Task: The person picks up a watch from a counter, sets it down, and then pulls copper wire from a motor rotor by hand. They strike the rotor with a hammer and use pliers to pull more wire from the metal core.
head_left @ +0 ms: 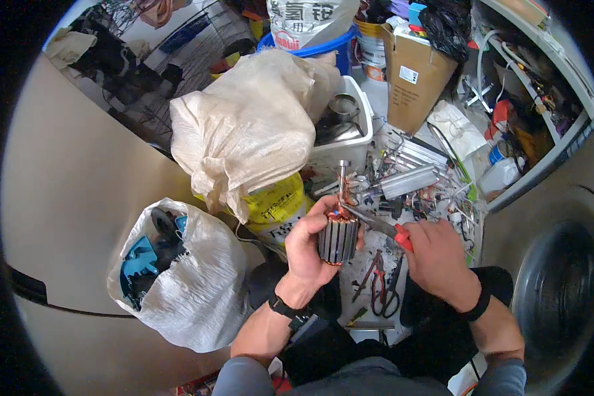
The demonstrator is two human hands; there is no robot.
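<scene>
My left hand (305, 249) is closed around a motor armature (338, 241), a ridged steel core with copper windings and a shaft pointing away from me. In my right hand (439, 257) is a red-handled tool (376, 223), its long dark jaws touching the copper windings at the top of the core; it looks like long-nose pliers, though the fist hides most of the handles. Below, between my knees, lie red-handled pliers (377, 274) and a pair of scissors (387, 302).
Scrap metal pieces (409, 178) litter the floor ahead. A white sack (191, 290) with blue and black parts stands at left, near a large beige sack (244, 119). Behind are a white bin (340, 152) and a cardboard box (412, 86). A metal shelf (541, 158) stands right.
</scene>
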